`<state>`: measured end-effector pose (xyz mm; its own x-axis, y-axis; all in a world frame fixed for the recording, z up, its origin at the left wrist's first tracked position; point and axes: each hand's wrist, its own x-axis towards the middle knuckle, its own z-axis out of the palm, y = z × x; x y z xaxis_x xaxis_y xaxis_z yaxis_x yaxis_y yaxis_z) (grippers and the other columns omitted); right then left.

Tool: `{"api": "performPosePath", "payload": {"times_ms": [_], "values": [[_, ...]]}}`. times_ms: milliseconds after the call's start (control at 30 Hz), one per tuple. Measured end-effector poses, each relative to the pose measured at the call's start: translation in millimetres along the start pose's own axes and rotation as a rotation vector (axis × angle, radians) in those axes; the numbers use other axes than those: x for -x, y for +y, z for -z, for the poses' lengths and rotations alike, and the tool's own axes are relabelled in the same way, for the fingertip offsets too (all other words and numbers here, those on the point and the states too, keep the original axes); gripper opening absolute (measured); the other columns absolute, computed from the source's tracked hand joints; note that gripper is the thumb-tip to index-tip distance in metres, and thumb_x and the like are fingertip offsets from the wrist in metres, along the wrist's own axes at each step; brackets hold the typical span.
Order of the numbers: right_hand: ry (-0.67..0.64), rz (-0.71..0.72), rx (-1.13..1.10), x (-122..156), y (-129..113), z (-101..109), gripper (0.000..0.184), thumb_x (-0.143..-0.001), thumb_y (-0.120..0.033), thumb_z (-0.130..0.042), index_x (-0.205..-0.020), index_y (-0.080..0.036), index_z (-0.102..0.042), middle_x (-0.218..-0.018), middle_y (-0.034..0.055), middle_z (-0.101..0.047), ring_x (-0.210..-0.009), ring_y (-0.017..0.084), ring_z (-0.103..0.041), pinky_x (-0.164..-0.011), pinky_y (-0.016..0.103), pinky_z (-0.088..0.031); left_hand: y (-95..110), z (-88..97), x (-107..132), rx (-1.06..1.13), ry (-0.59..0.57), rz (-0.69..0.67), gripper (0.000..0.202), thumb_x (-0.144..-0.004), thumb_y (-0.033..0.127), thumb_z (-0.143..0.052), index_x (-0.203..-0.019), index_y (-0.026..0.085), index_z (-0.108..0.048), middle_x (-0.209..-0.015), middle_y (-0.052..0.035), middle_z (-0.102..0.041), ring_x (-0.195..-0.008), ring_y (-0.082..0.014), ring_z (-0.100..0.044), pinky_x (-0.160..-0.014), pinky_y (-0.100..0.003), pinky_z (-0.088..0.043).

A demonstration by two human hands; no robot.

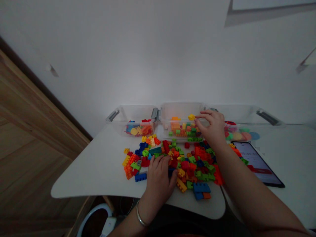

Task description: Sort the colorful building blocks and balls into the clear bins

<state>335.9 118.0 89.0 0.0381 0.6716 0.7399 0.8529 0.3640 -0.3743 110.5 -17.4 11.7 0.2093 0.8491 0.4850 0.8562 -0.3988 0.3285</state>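
Note:
My left hand (pixel 160 174) rests on the pile of coloured toy building bricks (pixel 192 166), its fingers bent over a green brick and its thumb spread to the right, with a dark blue brick between. My right hand (pixel 211 126) reaches over the middle clear plastic bin (pixel 182 110), thumb and fingers apart. Just left of its fingertips a yellow brick (pixel 191 117) hangs above the bin's contents; whether the fingertips touch it I cannot make out. Orange, yellow and green bricks (pixel 182 129) lie inside that bin.
A left clear bin (pixel 138 112) holds mixed small pieces, and a right clear bin (pixel 242 113) holds round coloured pieces. A phone (pixel 259 164) lies under my right forearm's outer side. The white table (pixel 98 168) ends close to my body; a wall stands behind.

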Motion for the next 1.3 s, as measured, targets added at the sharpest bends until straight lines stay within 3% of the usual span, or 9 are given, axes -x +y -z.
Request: {"api": "performPosePath", "payload": {"times_ms": [367,600,667,800,1000,1167,1300], "values": [[-0.07,0.024,0.068,0.0,2.5,-1.2,0.024,-0.089,-0.036,-0.052,-0.088,-0.022,-0.072,-0.115,0.0103,-0.066,-0.112,0.027,-0.054,-0.1,0.046,-0.039,-0.9,-0.8,0.2,-0.025,0.013,-0.013,0.038,-0.086,0.025,-0.056,-0.122,0.013,-0.054,-0.119,-0.0124,-0.067,-0.115,-0.0308,-0.058,-0.108,-0.06,-0.038],[0.021,0.162,-0.063,-2.9,-19.1,23.8,0.02,-0.09,-0.035,-0.052,-0.091,-0.023,-0.069,-0.103,0.0089,-0.071,-0.103,0.024,-0.062,-0.096,0.041,-0.043,-1.2,-0.5,-0.2,-0.023,0.004,-0.013,0.038,-0.086,0.026,-0.056,-0.121,0.012,-0.055,-0.119,-0.0131,-0.067,-0.115,-0.0317,-0.058,-0.107,-0.06,-0.039],[-0.067,0.213,-0.1,-2.3,-25.7,31.2,0.023,-0.091,-0.035,-0.049,-0.09,-0.024,-0.07,-0.095,0.0077,-0.073,-0.092,0.022,-0.064,-0.087,0.037,-0.047,-1.0,-0.4,-0.4,-0.018,0.008,-0.011,0.038,-0.085,0.026,-0.056,-0.121,0.013,-0.055,-0.119,-0.0127,-0.067,-0.114,-0.0313,-0.058,-0.107,-0.06,-0.038],[-0.399,0.246,-0.051,-0.5,-32.7,33.9,0.027,-0.091,-0.035,-0.048,-0.098,-0.024,-0.072,-0.088,0.0049,-0.074,-0.075,0.018,-0.064,-0.069,0.029,-0.046,-0.3,-0.1,-0.4,-0.014,0.02,-0.013,0.038,-0.085,0.025,-0.056,-0.122,0.015,-0.054,-0.119,-0.0118,-0.067,-0.114,-0.0305,-0.059,-0.108,-0.059,-0.038],[-0.918,0.245,0.221,-1.0,-32.0,21.5,0.028,-0.087,-0.035,-0.056,-0.109,-0.027,-0.072,-0.099,0.0048,-0.075,-0.089,0.022,-0.068,-0.072,0.03,-0.046,-0.6,-0.1,0.0,-0.024,0.024,-0.018,0.038,-0.085,0.025,-0.056,-0.121,0.014,-0.055,-0.119,-0.0123,-0.067,-0.114,-0.0309,-0.059,-0.107,-0.059,-0.039],[-1.13,0.164,0.28,1.2,-25.0,13.8,0.027,-0.083,-0.031,-0.059,-0.105,-0.026,-0.073,-0.096,0.0063,-0.075,-0.088,0.024,-0.069,-0.07,0.031,-0.047,-0.8,0.0,-0.4,-0.021,0.016,-0.016,0.037,-0.085,0.026,-0.056,-0.121,0.016,-0.055,-0.118,-0.0115,-0.067,-0.114,-0.0306,-0.059,-0.107,-0.059,-0.039],[-1.171,0.142,0.262,4.7,-22.0,7.6,0.026,-0.079,-0.028,-0.061,-0.101,-0.026,-0.074,-0.095,0.0049,-0.075,-0.088,0.024,-0.069,-0.067,0.03,-0.047,-0.6,-0.6,-0.1,-0.021,0.025,-0.016,0.037,-0.086,0.026,-0.055,-0.122,0.016,-0.054,-0.119,-0.0117,-0.067,-0.114,-0.0305,-0.059,-0.107,-0.059,-0.039]]}}
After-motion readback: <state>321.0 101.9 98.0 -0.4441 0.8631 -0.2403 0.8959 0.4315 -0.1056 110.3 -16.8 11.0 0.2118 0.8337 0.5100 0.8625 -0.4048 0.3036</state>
